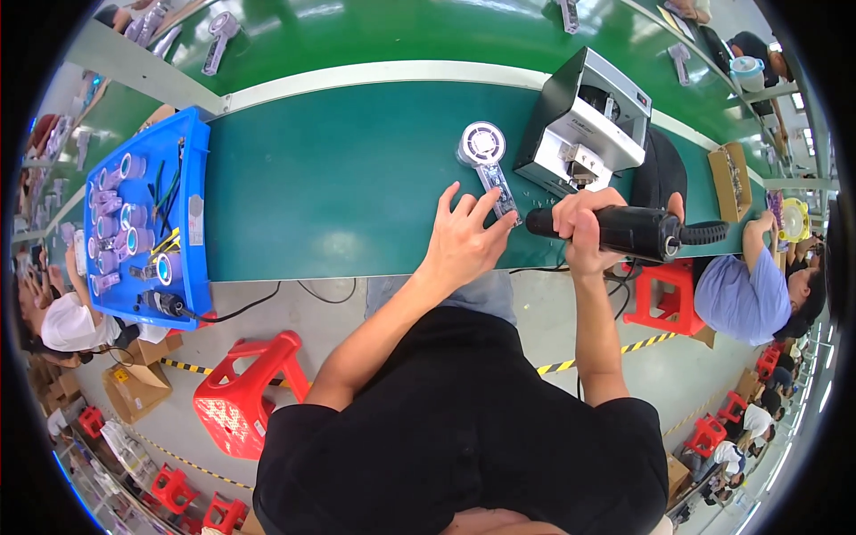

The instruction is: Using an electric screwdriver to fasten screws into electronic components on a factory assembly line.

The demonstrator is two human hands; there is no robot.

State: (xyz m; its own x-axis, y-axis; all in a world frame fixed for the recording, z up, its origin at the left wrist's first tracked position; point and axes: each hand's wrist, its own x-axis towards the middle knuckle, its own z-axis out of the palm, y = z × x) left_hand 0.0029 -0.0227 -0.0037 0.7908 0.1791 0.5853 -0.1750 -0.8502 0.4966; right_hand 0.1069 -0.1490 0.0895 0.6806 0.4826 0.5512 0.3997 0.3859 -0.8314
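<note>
Your right hand [584,227]: closed round one black powered driver [637,234]. Your left hand [465,239]: fingers spread, touching one handheld fan [482,143] at its handle. Progress, as judged: fan laid out, driver contact seemingly not yet made; anything finished, cannot tell. Fan: just left of the driver's tip, between the tabletop's [330,178] front and back edges.

Black tool [633,230] partly behind the right hand [585,225], nearby bits [539,201] too tiny for identification

On the bench [294,196] before you, a handheld fan [493,172] lies between a bin [195,218] at your left and a machine [551,129] at your right.
</note>
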